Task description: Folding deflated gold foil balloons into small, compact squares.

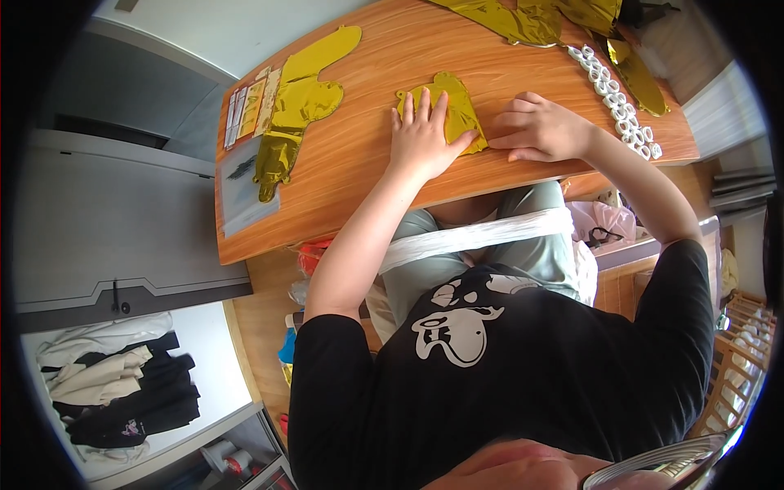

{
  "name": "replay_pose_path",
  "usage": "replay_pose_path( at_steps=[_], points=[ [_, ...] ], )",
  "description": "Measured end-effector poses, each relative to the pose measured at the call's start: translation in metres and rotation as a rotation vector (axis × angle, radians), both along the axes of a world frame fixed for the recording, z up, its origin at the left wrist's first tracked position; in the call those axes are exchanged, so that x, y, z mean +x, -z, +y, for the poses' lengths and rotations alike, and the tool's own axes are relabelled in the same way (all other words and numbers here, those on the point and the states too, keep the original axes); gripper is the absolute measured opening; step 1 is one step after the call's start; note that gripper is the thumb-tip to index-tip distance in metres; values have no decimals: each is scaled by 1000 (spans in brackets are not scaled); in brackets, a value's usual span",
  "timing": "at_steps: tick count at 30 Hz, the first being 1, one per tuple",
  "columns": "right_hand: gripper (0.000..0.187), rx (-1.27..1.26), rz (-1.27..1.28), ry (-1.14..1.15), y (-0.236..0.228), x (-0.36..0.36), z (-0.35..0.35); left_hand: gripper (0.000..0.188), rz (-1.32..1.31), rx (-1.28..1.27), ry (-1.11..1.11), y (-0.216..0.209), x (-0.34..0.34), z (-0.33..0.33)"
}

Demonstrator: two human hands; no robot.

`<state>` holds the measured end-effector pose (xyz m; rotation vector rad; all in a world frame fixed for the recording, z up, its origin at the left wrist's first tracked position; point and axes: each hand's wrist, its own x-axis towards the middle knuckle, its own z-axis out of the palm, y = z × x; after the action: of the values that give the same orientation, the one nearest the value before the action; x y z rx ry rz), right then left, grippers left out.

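Observation:
A folded piece of gold foil, looking like a flat foil balloon, lies on the wooden table in front of me. My left hand is spread flat on it, fingers apart, pressing it to the tabletop. Just right of the foil, my right hand rests on the table with its fingers curled in. Its fingertips are close to the foil's right edge; whether anything is between them is hidden. To the left lie more flat gold foil balloons, stretched out in a long shape.
Several small white rolls form a strip at the table's right side. More gold foil is heaped at the far right. Printed cards and a clear plastic bag lie at the left edge. A white strip crosses my lap.

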<state>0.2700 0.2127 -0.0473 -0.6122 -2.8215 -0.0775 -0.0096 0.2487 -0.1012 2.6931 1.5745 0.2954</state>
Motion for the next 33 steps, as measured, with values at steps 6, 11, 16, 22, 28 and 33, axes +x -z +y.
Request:
replay_pose_path(
  at_steps=[6, 11, 16, 22, 28, 33],
  points=[
    [36, -43, 166, 92, 6, -19, -18, 99, -29, 14, 26, 1, -2, 1],
    [38, -15, 125, 151, 16, -19, -31, 98, -54, 38, 38, 1, -1, 1],
    [36, -2, 110, 178, 14, -19, -37, 97, -36, 25, 25, -1, -1, 1],
    [25, -208, 304, 307, 12, -16, -31, 97, 0, 27, 12, 2, -1, 1],
    [29, -84, 225, 229, 14, -29, -38, 98, -4, 19, 13, -1, -1, -1],
    [31, -49, 216, 247, 20, -31, -41, 98, -7, 12, 14, -3, -1, -2]
  ],
)
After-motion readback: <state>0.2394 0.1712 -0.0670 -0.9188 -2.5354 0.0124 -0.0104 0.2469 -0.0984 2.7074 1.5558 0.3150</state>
